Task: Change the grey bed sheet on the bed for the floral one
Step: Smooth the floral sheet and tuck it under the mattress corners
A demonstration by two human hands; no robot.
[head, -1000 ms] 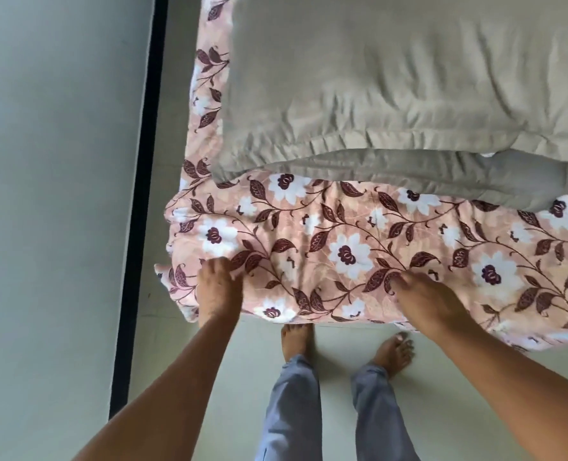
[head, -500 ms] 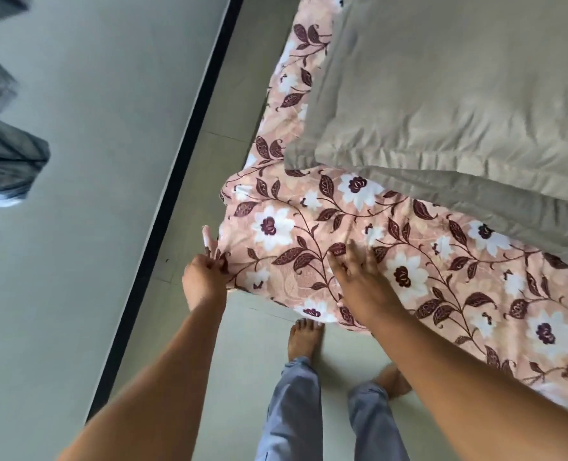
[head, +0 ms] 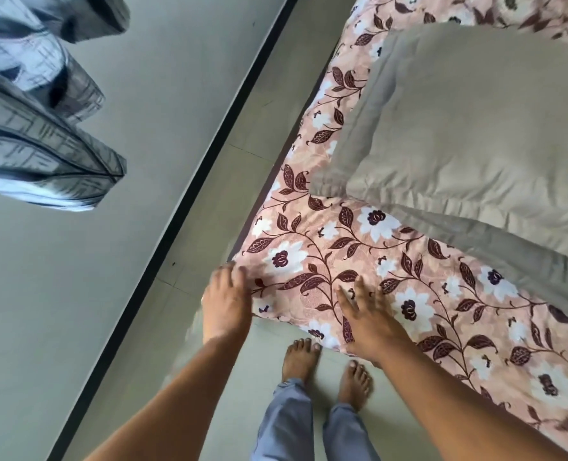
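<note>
**A:** Hands first. What have we got?

**B:** The right hand (head: 372, 321) is flat on the floral sheet (head: 312, 257), palm down, fingers straight and fanned out. It holds nothing and only presses the cloth near the bed's near edge.

**A:** And the left hand (head: 226, 301)?

**B:** It's right at the bed's corner, fingers bent onto the sheet's corner. It's blurred, so I can't tell whether they pinch the cloth or merely rest there.

**A:** Where does the sheet lie?

**B:** It's spread over the mattress, and its near edge runs from that corner away to the right. A big grey pillow (head: 469, 128) sits on it beyond the hands, well apart from both, with a darker grey layer (head: 509, 257) under its near side.

**A:** Any room to move?

**B:** A narrow strip of pale floor (head: 229, 181) runs between the bed's side and the wall's black skirting (head: 189, 207). Bare feet (head: 301, 357) stand just beside the near edge. Patterned cloth (head: 43, 154) hangs by the wall, top left.
</note>
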